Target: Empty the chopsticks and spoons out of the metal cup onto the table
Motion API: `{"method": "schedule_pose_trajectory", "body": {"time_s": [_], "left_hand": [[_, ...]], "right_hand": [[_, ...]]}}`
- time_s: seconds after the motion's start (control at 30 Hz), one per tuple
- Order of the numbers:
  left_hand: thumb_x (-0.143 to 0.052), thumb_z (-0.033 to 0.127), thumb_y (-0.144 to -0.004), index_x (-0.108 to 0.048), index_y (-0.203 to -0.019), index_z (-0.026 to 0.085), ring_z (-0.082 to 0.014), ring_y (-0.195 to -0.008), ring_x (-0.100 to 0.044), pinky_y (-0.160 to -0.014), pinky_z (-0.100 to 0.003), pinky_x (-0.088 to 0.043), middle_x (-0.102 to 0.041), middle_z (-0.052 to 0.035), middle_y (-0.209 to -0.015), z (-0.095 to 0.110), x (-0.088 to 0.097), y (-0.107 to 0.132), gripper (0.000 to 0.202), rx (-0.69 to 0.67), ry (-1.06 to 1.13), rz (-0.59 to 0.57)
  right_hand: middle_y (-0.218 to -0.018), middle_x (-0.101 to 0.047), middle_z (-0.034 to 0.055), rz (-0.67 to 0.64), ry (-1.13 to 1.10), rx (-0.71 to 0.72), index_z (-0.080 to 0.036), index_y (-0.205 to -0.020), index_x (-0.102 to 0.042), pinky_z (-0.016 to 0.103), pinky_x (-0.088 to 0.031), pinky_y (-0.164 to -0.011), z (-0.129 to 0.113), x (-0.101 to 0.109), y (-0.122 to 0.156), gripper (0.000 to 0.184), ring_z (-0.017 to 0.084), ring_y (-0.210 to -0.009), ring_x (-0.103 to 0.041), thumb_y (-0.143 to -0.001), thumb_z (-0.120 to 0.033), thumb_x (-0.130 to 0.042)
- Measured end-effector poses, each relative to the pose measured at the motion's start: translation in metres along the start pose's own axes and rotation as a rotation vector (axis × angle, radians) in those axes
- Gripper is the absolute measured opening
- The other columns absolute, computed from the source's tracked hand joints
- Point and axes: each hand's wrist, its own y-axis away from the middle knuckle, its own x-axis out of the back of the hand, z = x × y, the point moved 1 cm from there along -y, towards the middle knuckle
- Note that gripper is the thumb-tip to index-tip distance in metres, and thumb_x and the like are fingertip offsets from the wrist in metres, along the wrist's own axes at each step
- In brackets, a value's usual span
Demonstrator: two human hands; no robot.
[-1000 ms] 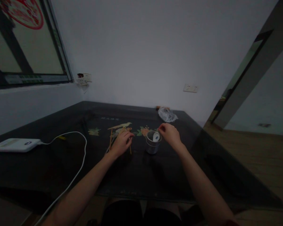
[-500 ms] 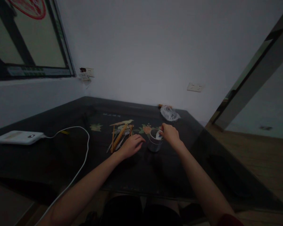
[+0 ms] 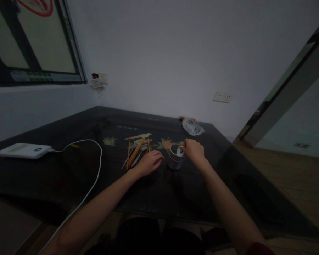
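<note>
A clear cup (image 3: 176, 163) stands upright on the dark table, just left of my right hand (image 3: 193, 150). Those fingers are closed at the cup's rim, pinching what looks like a white spoon (image 3: 180, 152) with a blue mark; it shows inside the cup's mouth. My left hand (image 3: 152, 162) lies palm down with fingers loosely extended, between the cup and a loose bunch of wooden chopsticks (image 3: 135, 154), and holds nothing. Among the chopsticks lie metal spoons (image 3: 142, 148), their near ends close to my left wrist.
A white power bank (image 3: 23, 151) lies at the left, and its white cable (image 3: 99, 169) curves over the table towards me. Near the wall sits a crumpled clear plastic bag (image 3: 192, 126). A dark flat object (image 3: 257, 198) rests by the right edge of the black table (image 3: 159, 198).
The view has shifted slightly. My right hand stays at the cup's rim, with the white spoon a little more visible inside. My left hand has hardly moved.
</note>
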Motion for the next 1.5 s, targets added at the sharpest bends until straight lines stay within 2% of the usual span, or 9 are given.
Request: {"method": "schedule_pose_trajectory", "body": {"time_s": [0.2,0.43,0.5,0.6,0.67,0.77,0.97,1.2,1.5], "left_hand": [[-0.045,0.014,-0.086,-0.060,-0.096,0.019,-0.0176,-0.096,-0.056,-0.086,-0.031,-0.046,-0.061,-0.0057,-0.099,-0.004,0.003,-0.001,0.019,0.040,-0.002,0.037],[-0.045,0.016,-0.086,-0.062,-0.094,0.020,-0.0186,-0.096,-0.059,-0.085,-0.033,-0.047,-0.063,-0.0052,-0.099,-0.033,0.017,0.001,0.019,0.204,-0.009,0.184],[-0.046,0.017,-0.086,-0.063,-0.094,0.020,-0.0192,-0.096,-0.059,-0.085,-0.034,-0.047,-0.064,-0.0051,-0.100,-0.044,0.021,0.002,0.019,0.270,-0.006,0.247],[-0.047,0.018,-0.085,-0.064,-0.093,0.020,-0.0193,-0.092,-0.060,-0.083,-0.033,-0.047,-0.065,-0.0048,-0.096,-0.054,0.029,0.003,0.018,0.336,0.000,0.332],[-0.047,0.019,-0.085,-0.064,-0.093,0.020,-0.0189,-0.091,-0.060,-0.082,-0.032,-0.047,-0.066,-0.0047,-0.094,-0.057,0.034,0.004,0.019,0.361,0.009,0.389],[-0.045,0.020,-0.085,-0.064,-0.094,0.019,-0.0182,-0.090,-0.061,-0.082,-0.031,-0.047,-0.066,-0.0049,-0.095,-0.058,0.042,0.005,0.021,0.406,0.033,0.474],[-0.045,0.018,-0.085,-0.063,-0.094,0.017,-0.0168,-0.086,-0.061,-0.079,-0.029,-0.048,-0.066,-0.0052,-0.094,-0.057,0.047,0.005,0.021,0.419,0.067,0.567],[-0.046,0.021,-0.085,-0.063,-0.096,0.018,-0.0166,-0.082,-0.061,-0.077,-0.029,-0.048,-0.066,-0.0053,-0.093,-0.060,0.044,0.006,0.020,0.459,0.063,0.557],[-0.047,0.019,-0.084,-0.063,-0.098,0.020,-0.0164,-0.084,-0.061,-0.078,-0.029,-0.048,-0.067,-0.0047,-0.096,-0.067,0.035,0.007,0.020,0.460,0.070,0.508]], "right_hand": [[-0.091,-0.066,0.0096,0.084,-0.002,0.014,-0.019,-0.087,-0.063,0.030,-0.044,-0.066,-0.001,0.013,0.003,0.019,0.025,-0.088,-0.065,-0.084,-0.038,-0.059],[-0.083,-0.065,0.0074,0.346,-0.090,0.017,-0.018,-0.082,-0.063,0.026,-0.033,-0.058,-0.003,0.059,0.004,0.020,0.020,-0.073,-0.060,-0.085,-0.037,-0.056],[-0.083,-0.065,0.0066,0.426,-0.130,0.056,-0.018,-0.082,-0.062,0.025,-0.030,-0.057,-0.010,0.069,0.006,0.021,0.018,-0.071,-0.057,-0.086,-0.037,-0.055],[-0.084,-0.064,0.0055,0.479,-0.184,0.210,-0.018,-0.083,-0.061,0.025,-0.029,-0.057,-0.033,0.073,0.012,0.019,0.016,-0.072,-0.056,-0.087,-0.035,-0.054],[-0.084,-0.064,0.0042,0.444,-0.210,0.313,-0.019,-0.083,-0.061,0.025,-0.031,-0.058,-0.054,0.066,0.015,0.016,0.016,-0.074,-0.057,-0.087,-0.033,-0.055],[-0.089,-0.066,0.0032,0.325,-0.238,0.411,-0.021,-0.086,-0.061,0.025,-0.036,-0.061,-0.085,0.042,0.013,0.014,0.017,-0.079,-0.060,-0.086,-0.035,-0.058],[-0.093,-0.069,0.0048,0.047,-0.300,0.398,-0.021,-0.088,-0.065,0.025,-0.042,-0.070,-0.126,-0.016,-0.013,0.017,0.019,-0.088,-0.064,-0.083,-0.037,-0.061],[-0.094,-0.070,0.0077,-0.113,-0.409,0.330,-0.021,-0.094,-0.068,0.026,-0.044,-0.072,-0.142,-0.053,-0.032,0.023,0.021,-0.091,-0.065,-0.084,-0.040,-0.058],[-0.094,-0.070,0.0073,-0.125,-0.427,0.288,-0.023,-0.090,-0.070,0.025,-0.045,-0.072,-0.148,-0.082,-0.036,0.018,0.020,-0.091,-0.065,-0.082,-0.034,-0.058]]}}
